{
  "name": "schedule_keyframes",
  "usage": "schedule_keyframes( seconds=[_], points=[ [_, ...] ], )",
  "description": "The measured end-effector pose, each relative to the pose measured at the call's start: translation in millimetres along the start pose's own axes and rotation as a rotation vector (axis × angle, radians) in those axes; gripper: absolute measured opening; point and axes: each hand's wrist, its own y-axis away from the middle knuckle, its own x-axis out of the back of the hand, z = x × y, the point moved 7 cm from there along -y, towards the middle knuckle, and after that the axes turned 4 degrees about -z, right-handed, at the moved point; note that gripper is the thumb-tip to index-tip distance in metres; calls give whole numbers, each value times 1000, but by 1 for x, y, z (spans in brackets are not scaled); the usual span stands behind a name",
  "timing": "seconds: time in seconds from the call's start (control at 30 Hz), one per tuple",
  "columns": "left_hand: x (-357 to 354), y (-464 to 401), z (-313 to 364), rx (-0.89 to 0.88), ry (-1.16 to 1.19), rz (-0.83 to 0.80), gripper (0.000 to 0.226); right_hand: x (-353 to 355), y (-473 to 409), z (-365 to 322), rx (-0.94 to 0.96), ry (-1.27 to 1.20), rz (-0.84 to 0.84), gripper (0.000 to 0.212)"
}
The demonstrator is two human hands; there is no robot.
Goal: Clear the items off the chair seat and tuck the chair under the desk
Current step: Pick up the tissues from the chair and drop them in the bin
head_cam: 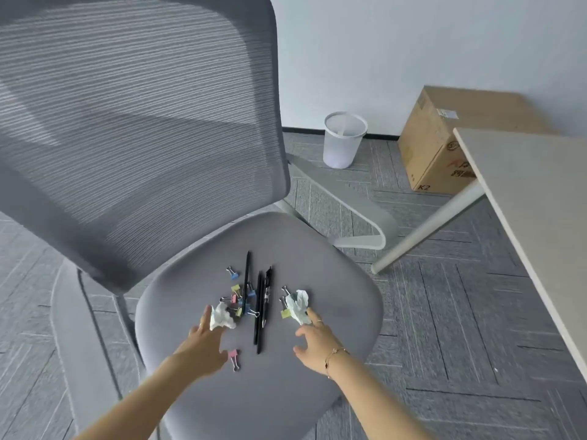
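Both my forearms reach in over the chair seat (333,281), fingers spread on the clutter

Left hand (203,341) is open, fingertips touching a crumpled white paper ball (222,317), with a pink binder clip (234,358) lying just beside my thumb; right hand (314,341), bracelet at the wrist, is open too, its fingertips at a second paper wad (298,306). Between my hands lie several black pens (260,309), with a scatter of coloured binder clips (236,292) left of them. Beyond the chair's mesh backrest (133,122) a white wastebasket (343,139) stands on the carpet by the wall, near a cardboard box (444,144), and the tabletop (540,201) sits well apart to my right
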Motion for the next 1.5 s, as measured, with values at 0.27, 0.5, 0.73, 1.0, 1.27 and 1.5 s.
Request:
schedule_keyframes(
  seconds=[0.27, 0.5, 0.73, 1.0, 1.27, 1.5],
  points=[
    [-20, -31, -14, 13, -39, -40, 45, -16, -21, 14, -59, 9, 2, 59],
    [-8, -27, -19, 18, 132, 149, 40, 7, 0, 18, -10, -68, 191, 34],
    [30, 7, -5, -68, 200, 428, 17, 22, 37, 2, 19, -165, 401, 23],
    [55, 49, 11, -163, 122, 523, 24, 28, 73, -23, 73, -197, 436, 32],
    [55, 95, 37, -291, 136, 470, 42, 26, 129, -39, 56, -201, 461, 16],
    [27, 138, 79, -424, 55, 276, 28, 14, 201, -19, -86, -302, 473, 22]
  ],
)
